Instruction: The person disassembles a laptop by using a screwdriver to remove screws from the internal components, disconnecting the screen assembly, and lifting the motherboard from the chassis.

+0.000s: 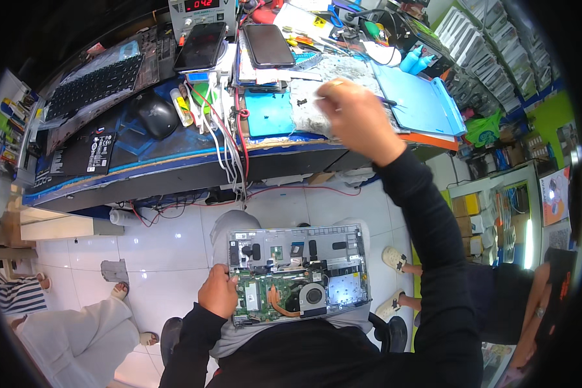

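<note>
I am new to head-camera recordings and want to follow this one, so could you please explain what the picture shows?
There is no machine at work here, only a person's two bare hands. The single picture comes from a wide fisheye camera on the person's head, looking down, so straight edges bend near its rim.

The left hand grips the left edge of an opened laptop base on the lap; a green circuit board and a round fan show inside it. The right hand is over the workbench; it is blurred, so I cannot tell whether it holds anything.

On the bench lie two phones, a black mouse, a keyboard part and a blue mat.
</note>
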Available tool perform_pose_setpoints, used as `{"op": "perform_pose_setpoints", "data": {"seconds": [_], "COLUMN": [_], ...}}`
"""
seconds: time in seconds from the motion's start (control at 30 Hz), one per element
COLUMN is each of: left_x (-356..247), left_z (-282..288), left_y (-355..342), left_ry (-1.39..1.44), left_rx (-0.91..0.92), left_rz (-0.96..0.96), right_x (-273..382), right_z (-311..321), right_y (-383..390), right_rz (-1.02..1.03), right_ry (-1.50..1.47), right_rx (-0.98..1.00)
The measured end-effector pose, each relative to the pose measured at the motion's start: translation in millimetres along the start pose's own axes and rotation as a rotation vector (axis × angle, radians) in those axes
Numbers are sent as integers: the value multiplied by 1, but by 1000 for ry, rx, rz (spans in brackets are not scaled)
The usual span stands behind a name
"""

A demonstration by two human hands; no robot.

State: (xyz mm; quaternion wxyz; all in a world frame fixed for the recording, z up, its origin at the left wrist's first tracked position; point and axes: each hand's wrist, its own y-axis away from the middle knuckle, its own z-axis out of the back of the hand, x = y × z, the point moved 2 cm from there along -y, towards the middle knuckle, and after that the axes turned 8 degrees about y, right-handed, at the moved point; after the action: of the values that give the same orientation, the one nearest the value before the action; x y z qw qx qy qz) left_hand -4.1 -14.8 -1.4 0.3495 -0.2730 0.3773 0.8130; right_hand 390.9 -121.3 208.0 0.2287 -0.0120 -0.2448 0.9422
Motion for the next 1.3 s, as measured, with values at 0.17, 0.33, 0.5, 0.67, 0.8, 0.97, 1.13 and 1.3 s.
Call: {"op": "perform_pose_setpoints", "data": {"seconds": [0.17, 0.33, 0.5, 0.67, 0.8, 0.97, 1.13, 1.3], "left_x": [-1, 1, 1, -7, -6, -9, -9, -4], "left_z": [-3, -3, -2, 1, 0, 2, 1, 0], "left_y": [-1, -1, -2, -4, -5, -4, -3, -2], "left_ry": [-11, -4, 15, 23, 26, 53, 35, 63], "left_rx": [-11, -13, -18, 5, 5, 15, 13, 4], "left_rz": [-31, -35, -21, -4, -10, -3, -23, 7], "right_x": [-127, -176, -147, -172, -196, -227, -241, -238], "right_z": [33, 44, 28, -13, -43, -73, -74, -54], "right_y": [37, 61, 23, -48, -108, -141, -146, -146], "right_rz": [-358, -488, -302, -113, -194, -188, -160, -35], "right_ry": [202, 159, 164, 212, 225, 274, 319, 370], "right_rx": [22, -67, -19, -30, 82, 265, 394, 252]}}
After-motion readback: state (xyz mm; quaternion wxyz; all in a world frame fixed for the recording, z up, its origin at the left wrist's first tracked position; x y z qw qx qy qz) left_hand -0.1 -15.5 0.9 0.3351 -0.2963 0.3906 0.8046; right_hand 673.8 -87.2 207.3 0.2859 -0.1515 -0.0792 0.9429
